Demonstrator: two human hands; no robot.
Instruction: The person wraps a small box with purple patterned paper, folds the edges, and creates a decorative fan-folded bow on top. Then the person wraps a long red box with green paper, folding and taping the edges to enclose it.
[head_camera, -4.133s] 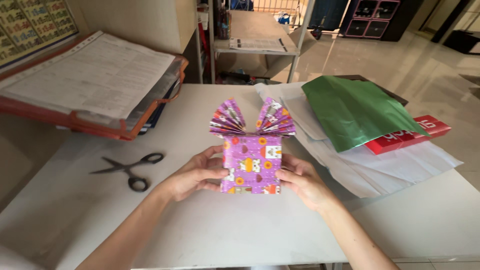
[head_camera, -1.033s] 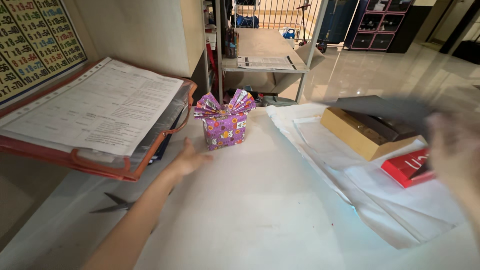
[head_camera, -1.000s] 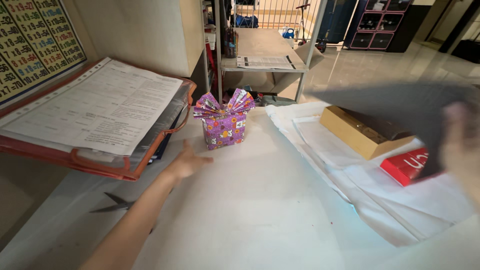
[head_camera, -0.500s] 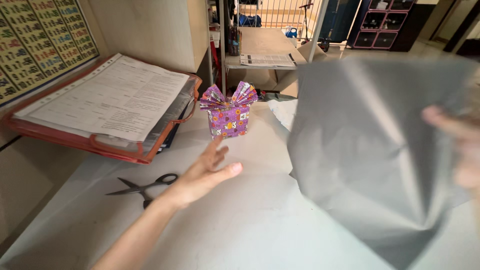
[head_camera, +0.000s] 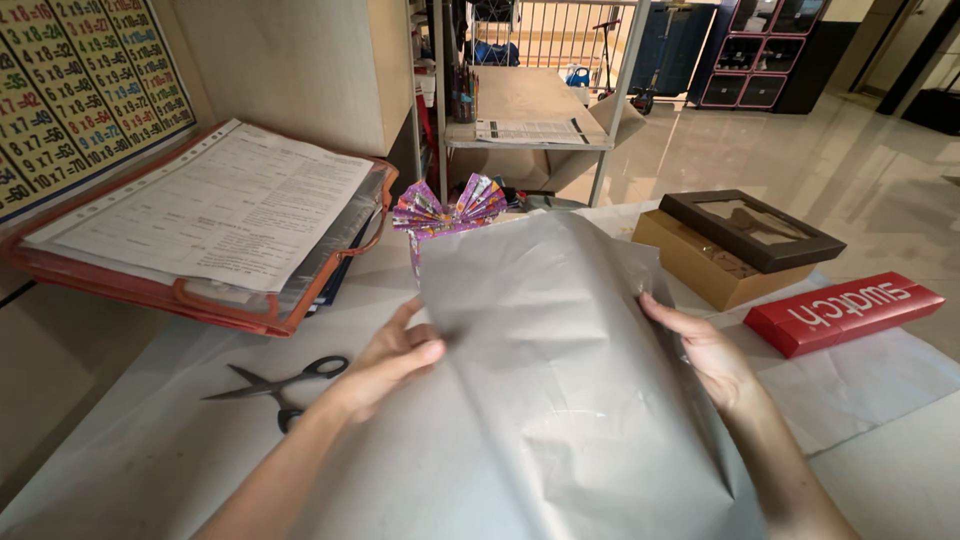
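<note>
The large grey sheet of paper (head_camera: 560, 370), which half a second ago hung in the air off the right hand (head_camera: 705, 352) alone, now lies spread across the near middle of the desk (head_camera: 110, 470). Both hands pinch it, the left hand (head_camera: 385, 360) at its left edge, fingers closed on the paper. It now hides most of the purple wrapped box (head_camera: 445, 212) toward the far edge; only the box's 2 fans show.

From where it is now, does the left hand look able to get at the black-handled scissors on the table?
Probably yes: the left hand holds the grey paper sheet, but the black-handled scissors lie uncovered just beside it.
</note>
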